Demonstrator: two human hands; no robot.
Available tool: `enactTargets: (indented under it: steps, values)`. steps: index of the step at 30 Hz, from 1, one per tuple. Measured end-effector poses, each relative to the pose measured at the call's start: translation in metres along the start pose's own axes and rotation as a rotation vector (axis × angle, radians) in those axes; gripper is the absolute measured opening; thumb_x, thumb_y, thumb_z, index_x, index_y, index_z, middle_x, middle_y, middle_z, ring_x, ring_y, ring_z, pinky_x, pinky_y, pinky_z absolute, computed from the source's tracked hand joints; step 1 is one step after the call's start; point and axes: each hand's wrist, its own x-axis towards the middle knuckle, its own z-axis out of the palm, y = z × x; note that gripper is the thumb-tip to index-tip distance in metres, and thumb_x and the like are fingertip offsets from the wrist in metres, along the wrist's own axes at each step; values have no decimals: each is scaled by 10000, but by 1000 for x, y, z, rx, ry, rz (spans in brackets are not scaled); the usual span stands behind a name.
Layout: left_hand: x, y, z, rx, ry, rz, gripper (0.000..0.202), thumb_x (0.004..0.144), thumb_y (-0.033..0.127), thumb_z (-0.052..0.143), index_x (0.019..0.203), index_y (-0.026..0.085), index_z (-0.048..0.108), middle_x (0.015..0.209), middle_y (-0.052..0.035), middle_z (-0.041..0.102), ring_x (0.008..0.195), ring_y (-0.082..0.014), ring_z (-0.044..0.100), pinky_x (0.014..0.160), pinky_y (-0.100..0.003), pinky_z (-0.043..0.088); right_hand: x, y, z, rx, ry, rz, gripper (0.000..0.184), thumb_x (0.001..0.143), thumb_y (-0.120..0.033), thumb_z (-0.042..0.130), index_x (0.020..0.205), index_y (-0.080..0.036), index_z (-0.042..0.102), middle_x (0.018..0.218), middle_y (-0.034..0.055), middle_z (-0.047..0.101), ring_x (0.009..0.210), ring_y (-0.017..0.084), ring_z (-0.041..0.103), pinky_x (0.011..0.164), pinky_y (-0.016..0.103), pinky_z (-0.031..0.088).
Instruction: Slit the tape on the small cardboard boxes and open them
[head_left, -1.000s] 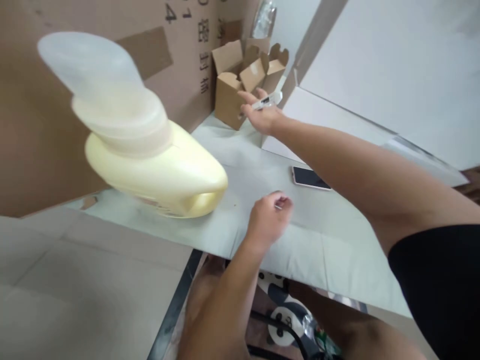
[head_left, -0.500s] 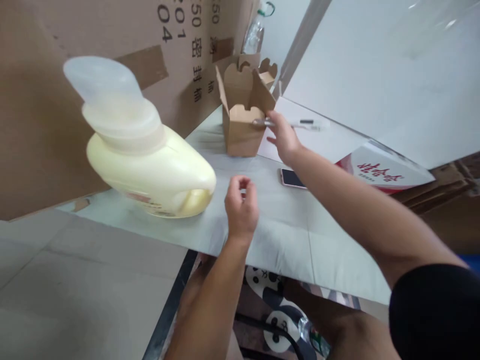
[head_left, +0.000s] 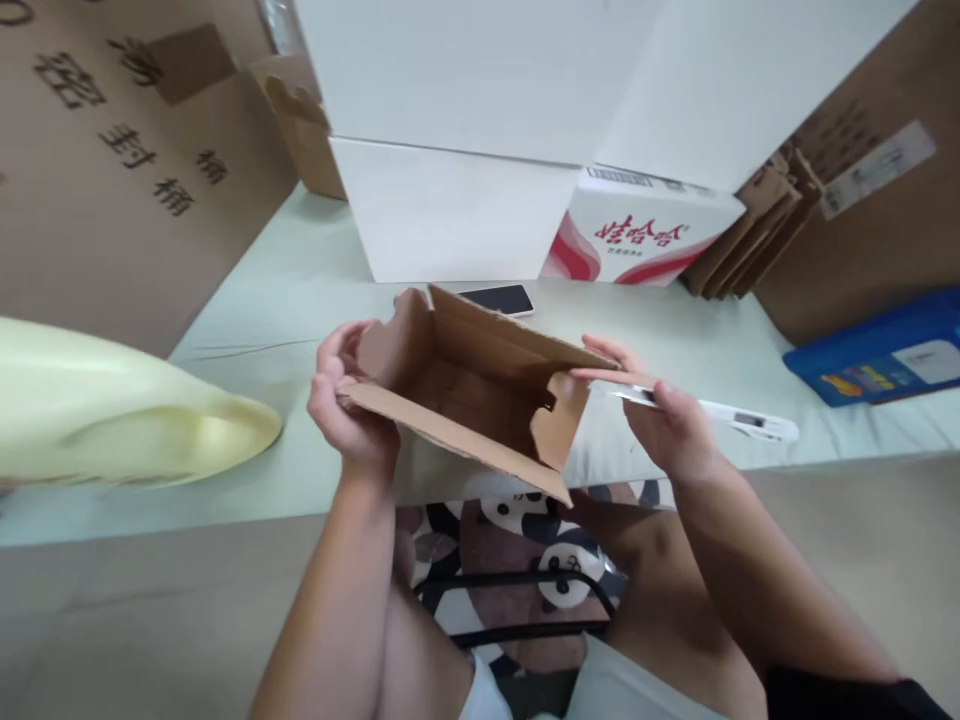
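A small brown cardboard box [head_left: 480, 385] is tilted over the table's front edge, its open top and hollow inside facing me. My left hand [head_left: 349, 395] grips its left end, thumb near the front flap. At its right end is my right hand [head_left: 660, 410], closed around a slim white utility knife [head_left: 739, 418] that points left toward the box. The outstretched fingers of that hand reach the box's right flap; how firmly they press it cannot be seen. Behind the box lies a phone [head_left: 501, 300], partly covered by it.
A large pale-yellow bottle [head_left: 150, 410] is at left on the cloth-covered table [head_left: 255, 290]. White boxes [head_left: 457, 215], a red-and-white carton [head_left: 637, 235] and another small cardboard box [head_left: 304, 135] stand behind. Folded cardboard [head_left: 750, 225] and a blue package [head_left: 885, 350] are at right.
The small cardboard box has come from the back of the table to the front, tilted between both hands. My left hand has taken hold of it. The view has turned right.
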Motion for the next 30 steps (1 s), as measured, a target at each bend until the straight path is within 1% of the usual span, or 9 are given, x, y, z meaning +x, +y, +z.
enactTargets:
  steps: [4, 8, 14, 17, 20, 23, 25, 28, 30]
  values:
    - [-9, -5, 22, -57, -162, 32, 601, 868, 693, 466, 1012, 173, 731, 1069, -119, 775, 1143, -338, 694, 1063, -462, 528, -3, 3, -5, -150, -75, -99, 538, 987, -726, 430, 1219, -449, 829, 1707, -107, 451, 1618, 387, 377, 1402, 638, 185]
    - [-11, -13, 28, -109, -151, 130, 500, 899, 606, 539, 998, 181, 782, 1036, -82, 794, 1096, -306, 695, 1047, -451, 526, -6, 6, -6, -208, -68, -136, 532, 1025, -668, 426, 1293, -407, 805, 1736, -50, 418, 1624, 384, 376, 1398, 642, 197]
    - [-6, -19, 34, -142, -115, 256, 443, 868, 563, 561, 992, 204, 788, 992, -47, 787, 1046, -279, 715, 1037, -453, 541, -2, 21, -6, -126, -70, -139, 549, 1057, -636, 397, 1356, -370, 772, 1648, 6, 552, 1650, 347, 350, 1380, 625, 273]
    - [-4, -22, 33, -128, -134, 302, 489, 845, 612, 556, 930, 188, 785, 938, -83, 787, 964, -283, 728, 959, -458, 563, 1, 33, -6, -23, 18, -132, 617, 1055, -654, 374, 1525, -354, 639, 1703, -21, 490, 1637, 328, 379, 1400, 597, 229]
    - [-6, -23, 27, -72, -200, 261, 493, 866, 657, 576, 871, 200, 760, 899, -93, 782, 938, -289, 746, 934, -463, 579, 4, 42, -4, 155, 86, -48, 691, 1031, -700, 357, 1613, -366, 521, 1726, -67, 450, 1683, 278, 293, 1428, 528, 161]
    - [-8, -22, 22, 47, -268, 240, 499, 857, 709, 632, 781, 224, 716, 776, -72, 766, 945, -300, 759, 988, -484, 576, 6, 43, 0, 266, 90, -20, 692, 1015, -702, 342, 1583, -356, 533, 1720, -58, 464, 1676, 268, 312, 1423, 519, 180]
    - [-8, -24, 20, 119, -248, 268, 504, 887, 713, 634, 764, 228, 697, 705, -58, 746, 944, -293, 760, 1001, -481, 573, 7, 41, 4, 261, 101, -47, 693, 993, -718, 348, 1534, -342, 564, 1705, -29, 491, 1664, 292, 338, 1405, 560, 212]
    - [-7, -29, 20, 204, -204, 337, 453, 964, 650, 632, 835, 218, 685, 669, -29, 724, 888, -256, 764, 958, -448, 583, 5, 36, 8, 315, 142, -172, 565, 984, -697, 368, 1406, -403, 602, 1646, -52, 560, 1616, 299, 424, 1354, 623, 290]
    - [-7, -32, 21, 244, -200, 363, 399, 970, 614, 671, 937, 216, 675, 697, -4, 719, 837, -224, 759, 936, -427, 592, 3, 33, 9, 360, 129, -251, 480, 1009, -686, 335, 1343, -440, 575, 1473, -58, 706, 1506, 288, 566, 1327, 656, 311]
